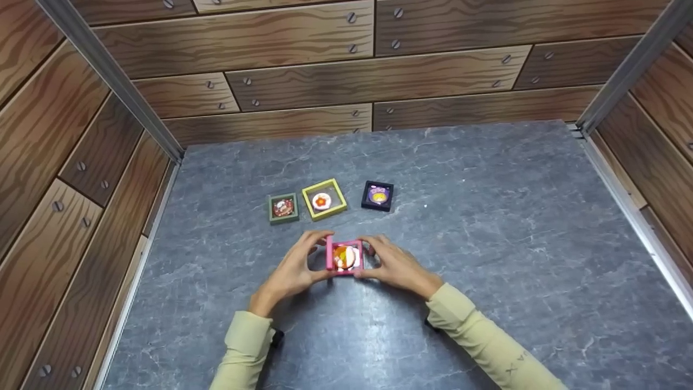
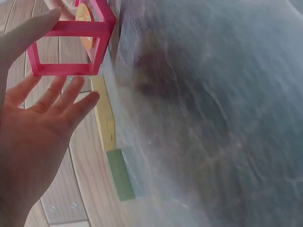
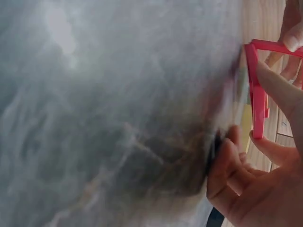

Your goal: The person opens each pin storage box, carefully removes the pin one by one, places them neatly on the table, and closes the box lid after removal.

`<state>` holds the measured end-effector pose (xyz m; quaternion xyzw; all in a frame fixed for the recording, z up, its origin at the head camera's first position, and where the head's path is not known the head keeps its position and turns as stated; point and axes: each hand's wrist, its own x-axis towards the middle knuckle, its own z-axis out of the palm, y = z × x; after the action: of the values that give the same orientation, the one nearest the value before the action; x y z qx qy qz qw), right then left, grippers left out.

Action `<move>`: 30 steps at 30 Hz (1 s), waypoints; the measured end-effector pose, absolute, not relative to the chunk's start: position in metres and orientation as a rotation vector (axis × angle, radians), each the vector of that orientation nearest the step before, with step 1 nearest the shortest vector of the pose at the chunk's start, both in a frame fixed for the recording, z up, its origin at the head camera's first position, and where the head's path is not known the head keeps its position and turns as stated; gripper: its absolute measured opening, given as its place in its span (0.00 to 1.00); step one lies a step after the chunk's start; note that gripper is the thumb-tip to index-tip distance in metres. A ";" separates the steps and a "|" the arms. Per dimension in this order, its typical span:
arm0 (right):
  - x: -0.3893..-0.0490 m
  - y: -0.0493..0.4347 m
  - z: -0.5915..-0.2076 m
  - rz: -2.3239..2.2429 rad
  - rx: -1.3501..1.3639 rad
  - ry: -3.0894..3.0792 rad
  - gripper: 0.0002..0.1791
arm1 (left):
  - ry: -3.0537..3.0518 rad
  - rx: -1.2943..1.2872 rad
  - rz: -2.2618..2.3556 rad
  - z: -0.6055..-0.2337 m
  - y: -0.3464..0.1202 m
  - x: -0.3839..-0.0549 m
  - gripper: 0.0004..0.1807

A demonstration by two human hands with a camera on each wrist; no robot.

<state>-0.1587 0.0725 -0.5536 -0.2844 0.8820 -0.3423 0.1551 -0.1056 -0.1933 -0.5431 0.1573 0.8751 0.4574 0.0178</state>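
Note:
A pink hinged display frame (image 1: 328, 255) stands opened between my two hands, one half raised upright and the other lying flat. Inside the flat half is a round orange-and-white piece (image 1: 344, 258). My left hand (image 1: 292, 273) grips the upright half between thumb and fingers; in the left wrist view its pink bars (image 2: 71, 28) surround a see-through opening. On the other side, my right hand (image 1: 399, 266) pinches the flat half by its edges, thumb at the near side. The right wrist view shows this pink edge (image 3: 258, 109). Whether the frame touches the table cannot be told.
Beyond my hands lie a green frame (image 1: 272, 211), a yellow frame (image 1: 340, 192) and a black frame (image 1: 365, 205), each with a round piece inside. They rest on a grey marbled tabletop (image 1: 514, 244). Wood-patterned panels (image 1: 303, 43) enclose the back and sides.

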 end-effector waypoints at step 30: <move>-0.153 0.027 -0.547 -0.965 -0.987 2.677 0.30 | 2.697 0.356 1.385 -0.542 -0.208 -0.102 0.49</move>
<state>-0.1525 0.0274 -0.5475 -0.3270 0.8869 -0.3198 0.0647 -0.1023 -0.2076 -0.5416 0.1166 0.8825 0.4534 0.0445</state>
